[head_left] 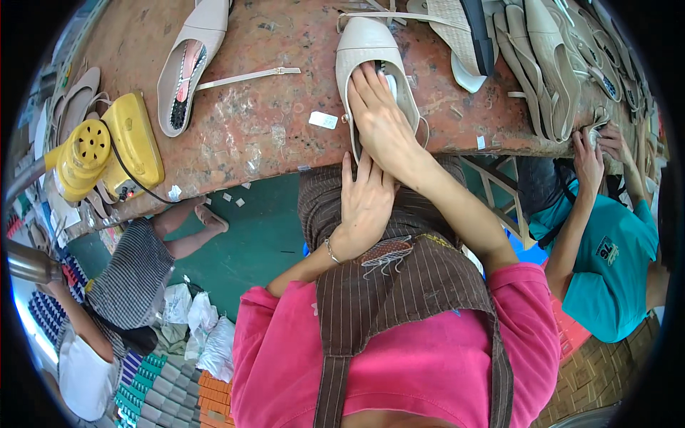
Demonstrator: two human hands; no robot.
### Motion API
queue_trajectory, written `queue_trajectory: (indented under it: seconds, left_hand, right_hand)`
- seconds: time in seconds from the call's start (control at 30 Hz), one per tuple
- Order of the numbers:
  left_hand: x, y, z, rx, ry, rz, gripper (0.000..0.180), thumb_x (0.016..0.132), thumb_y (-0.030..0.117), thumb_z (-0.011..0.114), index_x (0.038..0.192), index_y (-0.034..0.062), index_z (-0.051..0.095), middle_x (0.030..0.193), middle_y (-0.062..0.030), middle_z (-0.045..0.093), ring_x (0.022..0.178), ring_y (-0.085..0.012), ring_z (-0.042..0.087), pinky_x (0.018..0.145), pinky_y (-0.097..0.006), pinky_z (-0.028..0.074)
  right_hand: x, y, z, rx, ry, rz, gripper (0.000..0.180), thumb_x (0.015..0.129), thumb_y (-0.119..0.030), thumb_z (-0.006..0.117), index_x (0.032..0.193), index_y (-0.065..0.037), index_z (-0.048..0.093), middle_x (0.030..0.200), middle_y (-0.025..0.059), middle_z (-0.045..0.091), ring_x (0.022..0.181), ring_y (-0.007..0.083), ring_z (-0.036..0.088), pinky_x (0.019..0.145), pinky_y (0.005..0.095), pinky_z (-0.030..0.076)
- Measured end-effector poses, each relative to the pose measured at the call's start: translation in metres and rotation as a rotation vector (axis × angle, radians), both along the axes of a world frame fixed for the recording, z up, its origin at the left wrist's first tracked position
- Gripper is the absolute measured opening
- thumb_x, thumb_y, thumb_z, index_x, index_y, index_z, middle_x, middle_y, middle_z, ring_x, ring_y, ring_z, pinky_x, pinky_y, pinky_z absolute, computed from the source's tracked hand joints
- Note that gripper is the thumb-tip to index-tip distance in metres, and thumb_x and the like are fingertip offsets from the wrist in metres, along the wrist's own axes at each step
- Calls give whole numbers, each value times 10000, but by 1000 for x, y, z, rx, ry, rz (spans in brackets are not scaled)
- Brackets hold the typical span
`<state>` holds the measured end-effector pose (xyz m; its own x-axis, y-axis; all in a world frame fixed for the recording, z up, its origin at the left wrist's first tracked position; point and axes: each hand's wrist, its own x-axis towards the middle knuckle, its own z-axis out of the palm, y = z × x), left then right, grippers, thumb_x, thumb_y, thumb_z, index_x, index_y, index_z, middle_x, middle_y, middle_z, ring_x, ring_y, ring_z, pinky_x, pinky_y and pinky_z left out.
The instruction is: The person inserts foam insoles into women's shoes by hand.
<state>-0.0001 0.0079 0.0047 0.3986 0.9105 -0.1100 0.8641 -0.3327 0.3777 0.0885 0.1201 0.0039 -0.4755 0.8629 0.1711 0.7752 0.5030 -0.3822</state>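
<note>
1. Right hand [385, 132]: palm down, fingers nearly straight and close together, reaching into the opening of a beige shoe [367, 39]. Thumb hidden; can't tell if it grips anything inside.
2. Left hand [367, 210]: just below the right one, fingers extended and slightly spread at the shoe's heel end. Can't tell whether it pinches the heel or only rests there.
3. Shoe sits on the worktable [257, 153], toe pointing away from the hands, heel toward them. Small white piece [391, 85] in the opening, just right of the right fingertips.
4. Left of the hands: white label [323, 120] nearby on the table; farther out, a second beige shoe [203, 28], ankle strap [250, 77] stretched out toward the hands.
5. Far left: yellow device [135, 143] at the table edge.
6. Beyond the hands, to the right: beige shoe with a dark heel [486, 43], lying on its side. Farther right: cluster of beige shoes [556, 78].
7. Well right of the hands: co-worker in a teal shirt [614, 264], both hands up at the table edge.
</note>
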Motion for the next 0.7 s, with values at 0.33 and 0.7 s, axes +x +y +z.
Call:
queue_trajectory:
  seconds: [0.33, 0.7]
  left_hand:
    - [-3, -1, 4, 6, -14, 5, 531, 835, 219, 650, 1318, 15, 565, 1364, -185, 525, 1345, -337, 406, 1108, -566, 294]
    - [-1, 3, 5, 64, -94, 40, 491, 860, 224, 616, 1313, 42, 576, 1314, -143, 572, 1310, -339, 446, 1122, -561, 272]
  right_hand:
    - [-8, 13, 15, -99, -100, -87, 547, 829, -54, 484, 1298, 213, 394, 1343, 409, 409, 1277, 508, 428, 1098, 524, 338]
    - [-7, -9, 6, 56, -144, -126, 597, 833, -56, 486, 1352, 210, 361, 1431, 404, 339, 1378, 491, 336, 1159, 511, 280]
